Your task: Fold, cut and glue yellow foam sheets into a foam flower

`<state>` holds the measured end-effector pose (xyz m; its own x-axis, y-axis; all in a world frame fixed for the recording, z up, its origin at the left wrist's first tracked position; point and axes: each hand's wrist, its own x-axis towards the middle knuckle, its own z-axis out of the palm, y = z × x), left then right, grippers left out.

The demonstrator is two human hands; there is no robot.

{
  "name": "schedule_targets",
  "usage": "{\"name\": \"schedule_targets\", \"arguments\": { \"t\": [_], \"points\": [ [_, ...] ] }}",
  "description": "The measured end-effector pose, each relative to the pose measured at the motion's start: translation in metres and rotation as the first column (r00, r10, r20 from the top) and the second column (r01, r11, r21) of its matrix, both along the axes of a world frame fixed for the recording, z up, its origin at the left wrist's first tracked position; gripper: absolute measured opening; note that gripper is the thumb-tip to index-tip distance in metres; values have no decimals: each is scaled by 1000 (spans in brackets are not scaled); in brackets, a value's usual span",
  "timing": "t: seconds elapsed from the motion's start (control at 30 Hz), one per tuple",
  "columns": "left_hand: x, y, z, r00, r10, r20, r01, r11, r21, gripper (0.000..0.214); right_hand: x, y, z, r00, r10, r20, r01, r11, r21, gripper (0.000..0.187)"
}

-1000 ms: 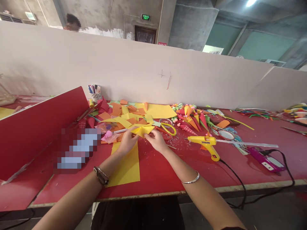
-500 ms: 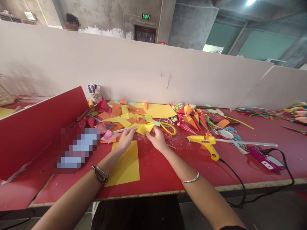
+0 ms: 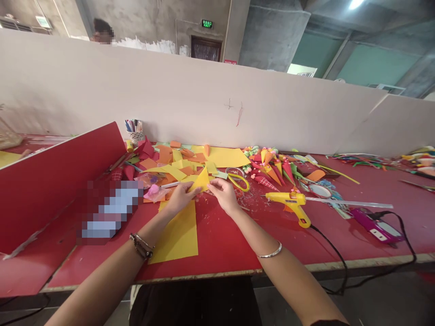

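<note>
Between my two hands is a piece of yellow felt (image 3: 201,180), bent so that a pointed corner stands up. My left hand (image 3: 181,197) pinches its left side, thumb on top. At its right edge my right hand (image 3: 224,194) grips it between thumb and fingers. Below my left forearm a larger yellow felt sheet (image 3: 180,235) lies flat on the red table. Beyond my hands is a pile of cut felt pieces (image 3: 175,172) in yellow, orange and red. Yellow-handled scissors (image 3: 239,182) lie just right of my right hand, their blades hard to make out.
A yellow glue gun (image 3: 288,199) with a clear stick lies at the right, its cord running to a purple power strip (image 3: 377,226). Small felt cones (image 3: 272,170) lie at the back. A red panel (image 3: 61,181) stands left; a pen cup (image 3: 135,131) stands behind.
The yellow felt has been turned and folded from a loose, flatter shape into an upright point. My right hand's fingers have shifted up along its right edge.
</note>
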<state>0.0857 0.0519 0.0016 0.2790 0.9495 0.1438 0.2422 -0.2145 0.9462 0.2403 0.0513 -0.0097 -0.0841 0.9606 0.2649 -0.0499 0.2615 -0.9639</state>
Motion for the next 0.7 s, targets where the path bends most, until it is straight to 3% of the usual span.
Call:
{"name": "schedule_targets", "arguments": {
  "t": [0.23, 0.5, 0.7],
  "points": [
    [3, -8, 4, 993, -117, 4, 116, 982, -147, 32, -2, -3, 3, 997, 45, 71, -45, 999, 9, 19],
    [9, -9, -1, 995, -81, -65, 86, 993, 86, 26, -2, -1, -2, 994, 4, 109, -11, 998, 64, 23],
    [9, -11, -1, 995, -87, -54, 86, 996, -28, 28, -1, -2, 0, 994, 2, 114, -10, 997, 78, 24]
  ]
}}
